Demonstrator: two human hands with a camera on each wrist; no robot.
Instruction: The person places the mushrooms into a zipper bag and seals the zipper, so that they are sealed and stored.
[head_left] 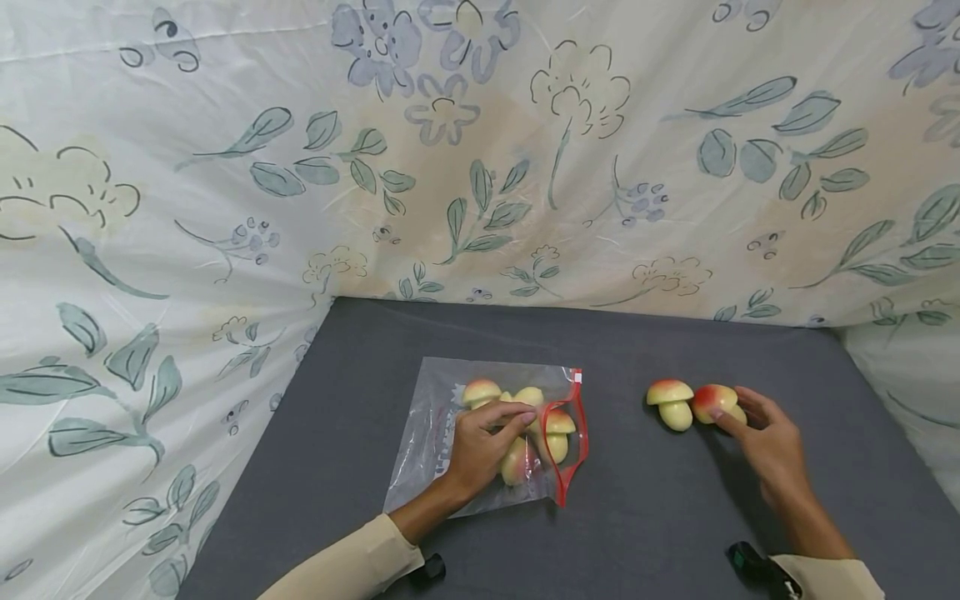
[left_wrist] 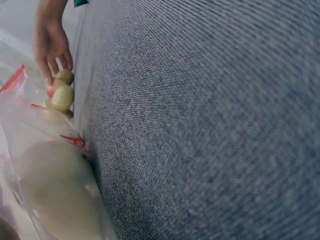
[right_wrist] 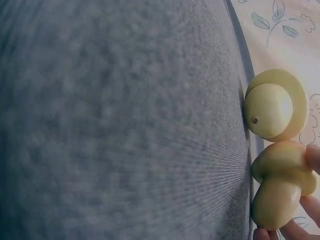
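On the left of the table lies a clear plastic zip bag point(head_left: 420, 421), its red zip edge point(head_left: 584, 437) facing right and spread apart. Several mushroom-shaped pieces, cream with reddish caps, are inside, one mushroom point(head_left: 557, 448) close to the mouth. My left hand point(head_left: 480, 446) pinches the bag's upper film near the opening between thumb and fingers. Over to the right, my right hand point(head_left: 780, 450) grips a toy mushroom point(head_left: 712, 402) by its cap, thumb in front and fingers behind. A second mushroom point(right_wrist: 272, 107) sits right beside it, its rounded stem toward the right wrist camera.
A dark grey cloth point(head_left: 637, 517) covers the table. Pale floral fabric point(head_left: 480, 167) hangs behind it and along both sides. Dark wrist devices show at each cuff, one device point(head_left: 750, 567) on the right.
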